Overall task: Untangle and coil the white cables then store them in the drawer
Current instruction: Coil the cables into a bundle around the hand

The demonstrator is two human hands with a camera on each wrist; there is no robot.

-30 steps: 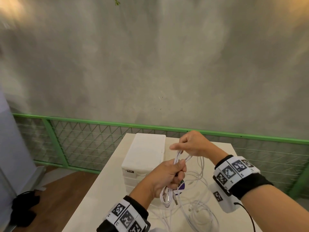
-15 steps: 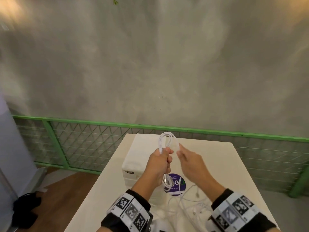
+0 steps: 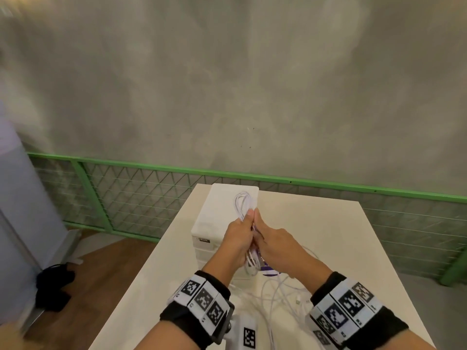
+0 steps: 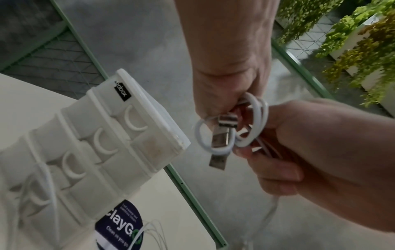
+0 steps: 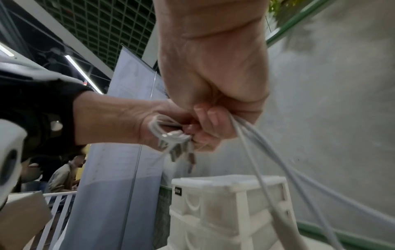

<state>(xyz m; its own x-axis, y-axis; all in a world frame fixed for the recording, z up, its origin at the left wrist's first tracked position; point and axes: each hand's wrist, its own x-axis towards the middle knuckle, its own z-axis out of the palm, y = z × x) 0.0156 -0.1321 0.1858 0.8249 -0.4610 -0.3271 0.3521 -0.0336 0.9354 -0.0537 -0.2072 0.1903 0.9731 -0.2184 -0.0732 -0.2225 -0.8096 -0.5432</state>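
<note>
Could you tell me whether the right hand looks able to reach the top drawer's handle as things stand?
Probably not yet: the right hand grips the cable bundle together with the left hand. The drawer unit stands close, its handles unobstructed.

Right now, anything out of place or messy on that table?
Yes. A loose tangle of white cables sprawls on the table in front of the drawer unit, not yet coiled. Both hands, left and right, grip one coiled bundle with USB plugs sticking out. No damage visible.
</note>
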